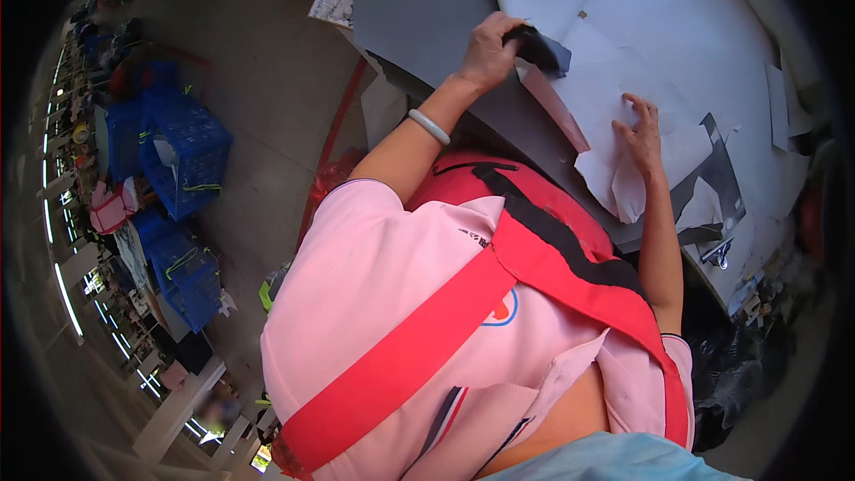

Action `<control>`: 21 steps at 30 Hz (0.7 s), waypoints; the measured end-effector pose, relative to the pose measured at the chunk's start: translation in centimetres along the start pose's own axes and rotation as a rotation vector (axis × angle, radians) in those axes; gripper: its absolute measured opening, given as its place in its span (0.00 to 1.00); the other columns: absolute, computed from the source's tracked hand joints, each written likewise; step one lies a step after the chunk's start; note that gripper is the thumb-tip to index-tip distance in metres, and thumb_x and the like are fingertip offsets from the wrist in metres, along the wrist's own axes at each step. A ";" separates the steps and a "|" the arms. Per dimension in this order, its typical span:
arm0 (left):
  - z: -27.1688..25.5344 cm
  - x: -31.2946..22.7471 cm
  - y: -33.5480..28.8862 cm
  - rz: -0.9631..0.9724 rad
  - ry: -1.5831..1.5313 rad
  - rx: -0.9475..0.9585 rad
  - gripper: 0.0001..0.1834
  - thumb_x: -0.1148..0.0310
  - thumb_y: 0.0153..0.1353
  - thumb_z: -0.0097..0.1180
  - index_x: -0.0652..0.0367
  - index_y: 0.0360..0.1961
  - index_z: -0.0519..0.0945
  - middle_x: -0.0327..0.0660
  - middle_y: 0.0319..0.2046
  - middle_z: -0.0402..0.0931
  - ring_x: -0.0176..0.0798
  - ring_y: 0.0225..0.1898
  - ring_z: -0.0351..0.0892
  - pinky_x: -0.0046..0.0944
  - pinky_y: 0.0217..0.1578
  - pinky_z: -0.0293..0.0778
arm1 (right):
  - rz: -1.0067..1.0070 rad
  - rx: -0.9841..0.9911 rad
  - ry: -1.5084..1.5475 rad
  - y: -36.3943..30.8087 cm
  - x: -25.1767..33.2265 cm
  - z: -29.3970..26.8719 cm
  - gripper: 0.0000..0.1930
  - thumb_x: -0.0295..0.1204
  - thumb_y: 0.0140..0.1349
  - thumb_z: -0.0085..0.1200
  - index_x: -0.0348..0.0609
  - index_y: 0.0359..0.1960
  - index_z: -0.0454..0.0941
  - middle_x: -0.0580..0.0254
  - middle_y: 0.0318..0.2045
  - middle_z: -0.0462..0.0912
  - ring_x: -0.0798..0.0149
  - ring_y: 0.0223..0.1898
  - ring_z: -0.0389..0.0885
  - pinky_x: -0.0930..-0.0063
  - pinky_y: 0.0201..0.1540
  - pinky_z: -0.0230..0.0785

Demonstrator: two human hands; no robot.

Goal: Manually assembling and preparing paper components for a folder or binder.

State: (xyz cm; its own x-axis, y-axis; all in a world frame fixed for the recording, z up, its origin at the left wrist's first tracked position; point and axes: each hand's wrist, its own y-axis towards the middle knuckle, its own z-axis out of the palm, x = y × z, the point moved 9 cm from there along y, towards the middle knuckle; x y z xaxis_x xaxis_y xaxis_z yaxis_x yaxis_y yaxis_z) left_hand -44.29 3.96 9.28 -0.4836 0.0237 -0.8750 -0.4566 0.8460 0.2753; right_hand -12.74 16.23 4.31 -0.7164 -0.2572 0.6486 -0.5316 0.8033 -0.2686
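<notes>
Left hand (487, 52) grips our dark tool (537, 46) at the grey sheet's (419, 9) edge; right hand (643, 129), fingers spread, presses 1 white paper (623, 169) near the table (784, 178) edge.

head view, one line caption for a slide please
Left hand grips a dark tool on a paper-covered table; right hand presses a white sheet.

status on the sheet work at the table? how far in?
Done: loose white offcuts already lie on the table. In hand: left hand grips a dark tool at the sheet's edge, while right hand presses the white sheet flat. Left: most of the sheet looks untouched.
</notes>
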 end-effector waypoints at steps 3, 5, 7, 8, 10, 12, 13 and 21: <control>-9.9 5.7 0.1 -0.062 0.350 -0.123 0.12 0.72 0.57 0.63 0.64 0.42 0.83 0.50 0.43 0.78 0.56 0.45 0.78 0.49 0.46 0.76 | 0.021 -0.030 -0.062 -0.1 0.6 0.0 0.29 0.27 0.54 0.65 0.58 0.60 0.74 0.58 0.58 0.69 0.59 0.46 0.77 0.68 0.49 0.73; -11.1 9.1 -1.4 -0.085 0.521 -0.028 0.14 0.68 0.57 0.64 0.64 0.43 0.83 0.49 0.46 0.77 0.56 0.47 0.77 0.49 0.48 0.75 | -0.037 -0.039 -0.074 0.5 0.5 0.1 0.29 0.27 0.54 0.65 0.58 0.60 0.74 0.58 0.57 0.69 0.59 0.47 0.77 0.68 0.49 0.73; -10.0 9.9 -1.8 -0.102 0.684 0.084 0.16 0.65 0.57 0.65 0.63 0.44 0.82 0.48 0.48 0.76 0.55 0.49 0.76 0.50 0.51 0.74 | -0.081 -0.053 -0.085 0.6 0.9 0.2 0.29 0.26 0.54 0.65 0.57 0.60 0.74 0.58 0.57 0.70 0.59 0.48 0.76 0.68 0.50 0.73; -8.8 9.8 -1.8 -0.080 0.625 0.090 0.18 0.63 0.57 0.65 0.62 0.45 0.82 0.48 0.49 0.76 0.55 0.51 0.75 0.50 0.52 0.73 | -0.025 -0.038 -0.082 0.7 0.4 0.2 0.29 0.26 0.53 0.64 0.57 0.60 0.75 0.58 0.56 0.70 0.59 0.49 0.76 0.68 0.50 0.73; -6.3 9.2 -1.5 -0.044 0.524 0.202 0.22 0.59 0.58 0.65 0.62 0.48 0.79 0.49 0.51 0.74 0.56 0.54 0.73 0.49 0.55 0.72 | 0.043 -0.014 -0.083 0.5 -0.2 0.4 0.29 0.26 0.53 0.64 0.56 0.59 0.75 0.58 0.56 0.70 0.59 0.50 0.75 0.68 0.50 0.73; -5.6 9.3 -1.7 0.001 0.521 0.271 0.20 0.62 0.57 0.65 0.62 0.47 0.78 0.48 0.50 0.74 0.57 0.53 0.73 0.49 0.54 0.72 | 0.032 -0.019 -0.023 0.8 -0.2 0.1 0.29 0.26 0.53 0.65 0.56 0.59 0.76 0.56 0.56 0.70 0.58 0.53 0.74 0.68 0.51 0.72; -4.9 9.5 -1.7 0.054 0.525 0.334 0.19 0.64 0.56 0.65 0.62 0.46 0.78 0.48 0.48 0.74 0.57 0.51 0.74 0.49 0.53 0.73 | 0.032 -0.015 -0.028 0.8 -0.3 0.1 0.29 0.26 0.53 0.65 0.56 0.59 0.76 0.56 0.56 0.70 0.58 0.53 0.74 0.68 0.51 0.72; -10.9 12.3 -0.2 -0.099 0.553 0.052 0.17 0.70 0.57 0.59 0.61 0.48 0.78 0.50 0.45 0.76 0.57 0.47 0.77 0.51 0.50 0.75 | -0.075 -0.057 -0.114 0.9 0.3 0.3 0.30 0.27 0.52 0.66 0.55 0.60 0.75 0.56 0.56 0.70 0.57 0.59 0.72 0.66 0.52 0.72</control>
State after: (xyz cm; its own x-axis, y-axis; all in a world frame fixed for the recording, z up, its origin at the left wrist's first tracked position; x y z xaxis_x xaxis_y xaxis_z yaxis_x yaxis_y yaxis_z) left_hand -58.31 -1.71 2.85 -0.7658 -0.3281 -0.5532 -0.4892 0.8555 0.1698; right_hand -13.52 16.69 4.06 -0.7242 -0.3742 0.5792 -0.5610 0.8081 -0.1793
